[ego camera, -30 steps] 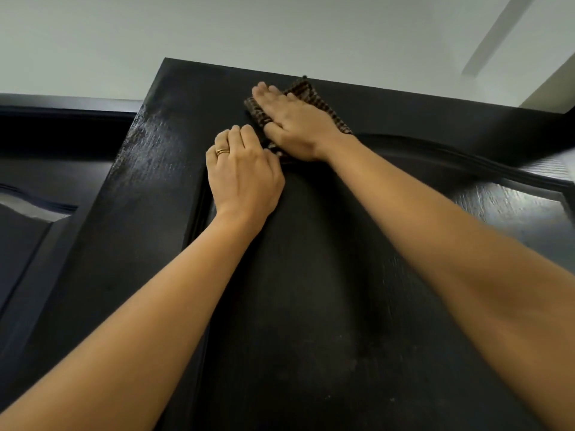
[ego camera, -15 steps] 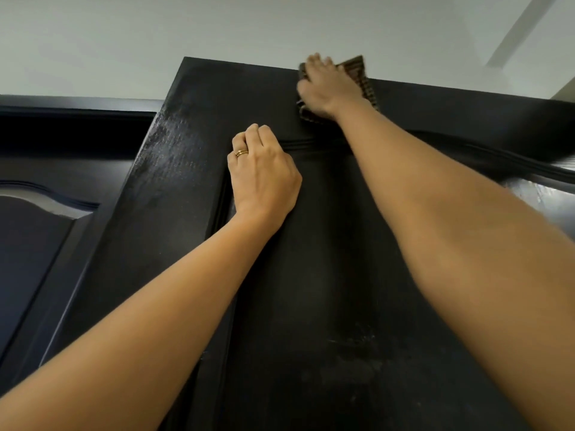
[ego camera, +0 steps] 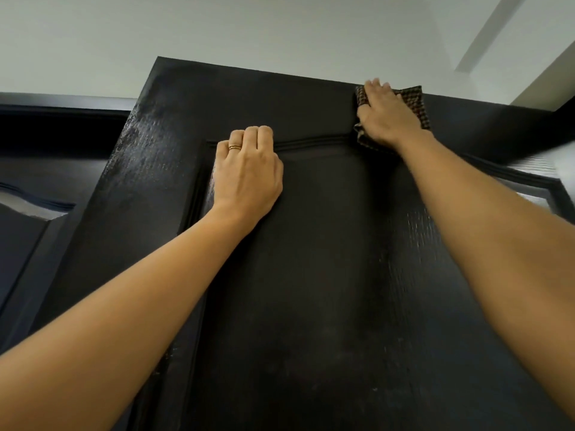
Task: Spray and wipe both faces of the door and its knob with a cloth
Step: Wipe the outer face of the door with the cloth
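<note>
- The black panelled door fills most of my feed. I am looking steeply up its near face to the top edge, which stands out against the pale ceiling.
- A ridged moulding runs across the door under the top rail. The left stile shows a glossy, streaked sheen.
- The checked brown cloth lies flat against the top rail, just under the top edge and to the right of centre. Its lower corner reaches the moulding.
- The right hand covers most of the cloth. Its fingers are stretched out and pressing the cloth to the wood, with the tips at the door's top edge. The hand is slightly blurred.
- The left hand rests on the upper left corner of the recessed panel, well apart from the cloth. Its fingers are folded under at the knuckles and clasp nothing, and the knuckles touch the moulding.
- A gold ring sits on one finger of that hand.
- Both bare forearms reach up from the bottom corners of my view.
- To the left, past the door's edge, I make out a dark door frame and a second dark panelled leaf.
</note>
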